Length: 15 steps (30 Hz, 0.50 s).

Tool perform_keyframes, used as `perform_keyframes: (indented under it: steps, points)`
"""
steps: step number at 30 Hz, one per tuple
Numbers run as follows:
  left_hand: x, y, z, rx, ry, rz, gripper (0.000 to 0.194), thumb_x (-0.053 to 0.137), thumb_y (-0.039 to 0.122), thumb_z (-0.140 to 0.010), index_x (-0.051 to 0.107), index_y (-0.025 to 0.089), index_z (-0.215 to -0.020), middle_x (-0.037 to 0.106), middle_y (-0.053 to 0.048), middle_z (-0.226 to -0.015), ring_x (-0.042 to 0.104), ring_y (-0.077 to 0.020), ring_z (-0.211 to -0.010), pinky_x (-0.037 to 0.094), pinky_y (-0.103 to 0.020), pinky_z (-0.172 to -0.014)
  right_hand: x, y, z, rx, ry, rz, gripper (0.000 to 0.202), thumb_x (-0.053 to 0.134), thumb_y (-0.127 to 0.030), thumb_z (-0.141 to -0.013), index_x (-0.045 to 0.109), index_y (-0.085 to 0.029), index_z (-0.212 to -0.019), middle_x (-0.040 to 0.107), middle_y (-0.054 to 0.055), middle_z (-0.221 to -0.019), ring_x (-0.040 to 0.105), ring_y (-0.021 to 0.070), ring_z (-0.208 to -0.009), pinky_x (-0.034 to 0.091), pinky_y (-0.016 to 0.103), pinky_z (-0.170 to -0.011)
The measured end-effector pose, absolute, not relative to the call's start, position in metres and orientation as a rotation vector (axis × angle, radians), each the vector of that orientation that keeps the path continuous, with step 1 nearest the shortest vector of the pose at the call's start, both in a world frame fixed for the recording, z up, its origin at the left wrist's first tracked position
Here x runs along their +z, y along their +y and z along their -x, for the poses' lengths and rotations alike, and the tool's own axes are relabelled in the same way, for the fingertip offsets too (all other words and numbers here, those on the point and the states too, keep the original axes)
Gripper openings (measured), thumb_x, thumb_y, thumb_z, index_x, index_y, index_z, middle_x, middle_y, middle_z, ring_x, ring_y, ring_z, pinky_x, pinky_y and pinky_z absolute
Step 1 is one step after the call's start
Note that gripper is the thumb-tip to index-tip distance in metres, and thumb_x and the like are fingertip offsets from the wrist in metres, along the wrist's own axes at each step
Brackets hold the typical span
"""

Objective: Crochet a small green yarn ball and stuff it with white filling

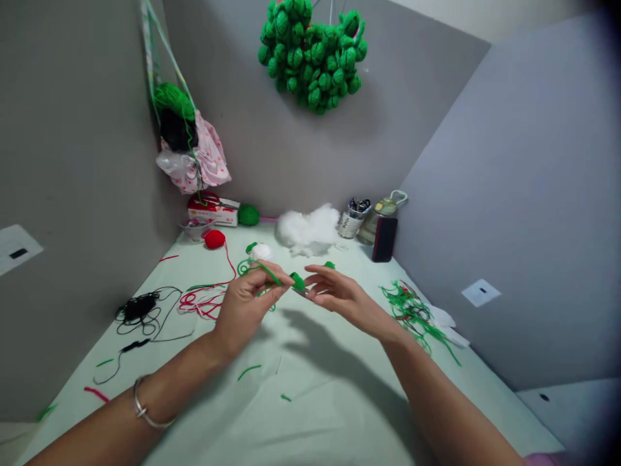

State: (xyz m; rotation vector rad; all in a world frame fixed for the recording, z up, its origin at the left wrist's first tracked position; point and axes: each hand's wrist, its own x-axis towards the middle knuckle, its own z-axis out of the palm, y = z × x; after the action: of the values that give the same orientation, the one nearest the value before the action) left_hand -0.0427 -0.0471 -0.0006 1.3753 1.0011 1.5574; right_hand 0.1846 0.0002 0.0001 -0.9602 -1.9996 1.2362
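My left hand pinches a small green crocheted piece above the middle of the table. A strand of green yarn runs over its fingers and loops down behind. Facing it from the right, my right hand has its thumb and fingertips on a slim greyish tool, which looks like a crochet hook and touches the piece's lower edge. Much of the tool is hidden by the fingers. Behind the hands lie a white ball and another small green piece.
Red yarn, black yarn and pink-red strands lie at left. White stuffing, a pen cup, a bottle and a phone line the back. Green scraps sit right. Green crocheted pieces hang above.
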Motion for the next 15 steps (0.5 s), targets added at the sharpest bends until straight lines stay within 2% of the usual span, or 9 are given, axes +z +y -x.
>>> perform_keyframes:
  steps: [1, 4, 6, 9, 11, 13, 15]
  points:
    - [-0.002, -0.045, 0.04, 1.556, 1.004, -1.429, 0.011, 0.077, 0.02, -0.085, 0.082, 0.028, -0.079, 0.072, -0.003, -0.095, 0.065, -0.0211, -0.099, 0.05, -0.033, -0.09, 0.001, 0.003, -0.175, 1.295, -1.957, 0.889, 0.055, 0.077, -0.039, -0.087, 0.062, -0.026, -0.138, 0.076, 0.007, -0.116, 0.073, 0.0177, -0.094, 0.061, 0.035, -0.086]
    - [-0.009, -0.039, 0.039, 1.498, 1.025, -1.522, 0.016, 0.074, 0.017, -0.084, 0.081, 0.028, -0.076, 0.073, -0.006, -0.102, 0.066, -0.0244, -0.104, 0.05, -0.039, -0.097, 0.0, 0.016, -0.161, 1.319, -1.759, 0.829, 0.022, 0.075, -0.036, -0.088, 0.077, -0.022, -0.105, 0.079, 0.003, -0.093, 0.072, 0.015, -0.08, 0.061, 0.032, -0.079]
    - [-0.013, -0.032, 0.042, 1.428, 1.038, -1.565, 0.018, 0.072, 0.016, -0.085, 0.08, 0.028, -0.074, 0.074, -0.008, -0.105, 0.067, -0.0263, -0.104, 0.051, -0.042, -0.097, -0.003, 0.028, -0.161, 1.316, -1.71, 0.854, 0.02, 0.072, -0.037, -0.091, 0.079, -0.019, -0.094, 0.079, 0.004, -0.086, 0.071, 0.0147, -0.076, 0.061, 0.031, -0.076]
    - [-0.018, -0.019, 0.045, 1.34, 1.053, -1.601, 0.018, 0.069, 0.018, -0.087, 0.079, 0.027, -0.075, 0.073, -0.008, -0.106, 0.067, -0.0264, -0.103, 0.051, -0.042, -0.096, -0.008, 0.044, -0.168, 1.339, -1.743, 0.896, 0.024, 0.071, -0.039, -0.092, 0.08, -0.018, -0.097, 0.081, 0.007, -0.091, 0.071, 0.0139, -0.075, 0.061, 0.03, -0.074]
    - [-0.023, -0.01, 0.045, 1.21, 1.04, -1.651, 0.019, 0.066, 0.017, -0.087, 0.077, 0.026, -0.075, 0.073, -0.008, -0.104, 0.067, -0.0258, -0.102, 0.049, -0.042, -0.097, -0.011, 0.053, -0.171, 1.362, -1.787, 0.932, 0.025, 0.07, -0.039, -0.092, 0.079, -0.017, -0.1, 0.081, 0.007, -0.092, 0.07, 0.0132, -0.073, 0.059, 0.026, -0.067]
    - [-0.029, -0.003, 0.048, 0.969, 0.982, -1.727, 0.017, 0.07, 0.014, -0.081, 0.077, 0.027, -0.073, 0.074, -0.006, -0.104, 0.067, -0.026, -0.104, 0.048, -0.042, -0.1, -0.012, 0.062, -0.175, 1.397, -1.878, 0.953, 0.025, 0.068, -0.039, -0.094, 0.079, -0.017, -0.101, 0.08, 0.004, -0.085, 0.068, 0.012, -0.065, 0.053, 0.022, -0.055]
    - [-0.034, 0.004, 0.059, 0.745, 0.893, -1.772, 0.018, 0.078, 0.01, -0.07, 0.077, 0.028, -0.072, 0.076, -0.004, -0.104, 0.067, -0.0269, -0.104, 0.048, -0.039, -0.099, -0.011, 0.074, -0.181, 1.391, -2.031, 0.965, 0.023, 0.066, -0.037, -0.095, 0.079, -0.017, -0.098, 0.078, 0.002, -0.078, 0.066, 0.0114, -0.061, 0.05, 0.021, -0.051]
